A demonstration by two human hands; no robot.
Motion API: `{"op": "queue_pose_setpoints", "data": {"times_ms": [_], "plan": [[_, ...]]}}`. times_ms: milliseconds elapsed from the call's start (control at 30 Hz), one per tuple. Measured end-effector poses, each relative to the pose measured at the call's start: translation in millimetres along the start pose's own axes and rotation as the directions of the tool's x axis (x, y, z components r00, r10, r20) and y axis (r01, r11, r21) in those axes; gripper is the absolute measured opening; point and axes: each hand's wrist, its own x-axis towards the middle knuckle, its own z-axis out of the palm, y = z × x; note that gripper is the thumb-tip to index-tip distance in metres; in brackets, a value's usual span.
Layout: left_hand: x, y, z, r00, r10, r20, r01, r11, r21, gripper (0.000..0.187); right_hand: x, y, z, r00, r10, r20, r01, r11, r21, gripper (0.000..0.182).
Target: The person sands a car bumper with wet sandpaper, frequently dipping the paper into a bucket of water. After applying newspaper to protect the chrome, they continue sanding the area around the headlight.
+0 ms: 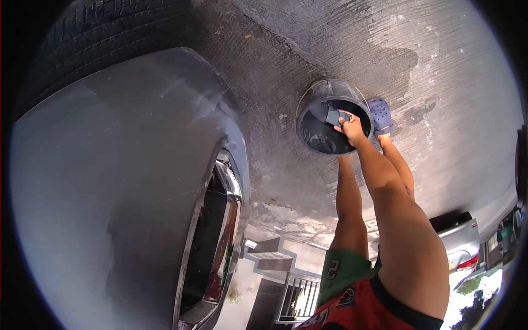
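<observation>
The view is upside down, with the ground at the top. My right hand (pixel 351 127) reaches into a dark round bucket (pixel 322 140) that stands on the wet concrete. Its fingers are closed on a dark flat sponge or cloth (pixel 333 115) at the bucket's mouth. The bare arm runs from the lower right up to the bucket. A foot in a blue clog (pixel 380 114) stands right beside the bucket. My left hand is out of the picture.
A grey car body (pixel 110 181) fills the left side, with its tyre (pixel 99 38) at the top left and a chrome-edged lamp (pixel 220 231). Wet concrete ground (pixel 429 49) spreads behind the bucket. Another car (pixel 459 242), a gate and steps lie at the bottom.
</observation>
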Motion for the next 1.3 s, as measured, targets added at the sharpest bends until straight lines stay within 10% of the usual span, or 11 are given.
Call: {"op": "queue_pose_setpoints", "data": {"times_ms": [100, 233, 533, 600, 633, 900, 1000, 1133, 1200, 1300], "plan": [[2, 10, 18, 1.000, 0.005, 0.025, -0.005, 1.000, 0.010, 0.058, 86, 6, -1, 0.973, 0.077, -0.217, -0.036, 0.982, 0.184, 0.065], [7, 23, 32, 0.998, 0.039, 0.047, -0.040, 0.999, 0.014, 0.056, 108, 7, 28, 0.903, -0.153, -0.401, 0.286, 0.911, 0.297, 0.062], [15, -20, -13, 0.993, 0.115, 0.033, -0.115, 0.993, 0.008, 0.050, 96, 20, -1, 0.991, -0.098, -0.091, 0.130, 0.867, 0.482, 0.048], [15, -44, -34, 0.992, 0.125, 0.029, -0.125, 0.992, -0.008, 0.049, 58, -7, -12, 0.988, 0.073, 0.136, -0.135, 0.836, 0.531, 0.043], [12, -55, -44, 0.992, 0.123, 0.019, -0.123, 0.992, -0.019, 0.049, 4, -29, -4, 0.988, -0.136, 0.076, 0.084, 0.874, 0.479, 0.043], [-5, -96, -76, 0.997, -0.001, -0.076, -0.025, 0.937, -0.348, 0.044, -376, -201, 67, 0.882, -0.337, 0.329, 0.280, 0.937, 0.209, 0.036], [-8, -86, -71, 0.998, -0.014, -0.062, -0.018, 0.876, -0.482, 0.036, -527, -242, 132, 0.548, -0.681, 0.486, 0.637, 0.716, 0.285, 0.040], [-2, -66, -73, 0.996, 0.070, -0.062, -0.086, 0.945, -0.315, 0.040, -615, -261, 215, -0.157, -0.743, 0.650, 0.968, 0.016, 0.252, 0.068], [7, -59, -74, 0.997, 0.062, -0.053, -0.069, 0.987, -0.149, 0.049, -624, -250, 229, -0.167, -0.656, 0.736, 0.985, -0.077, 0.155, 0.070], [42, -75, -60, 0.997, -0.027, 0.065, 0.050, 0.927, -0.371, 0.051, -612, -255, 240, -0.250, -0.654, 0.714, 0.967, -0.140, 0.211, 0.072]]}}
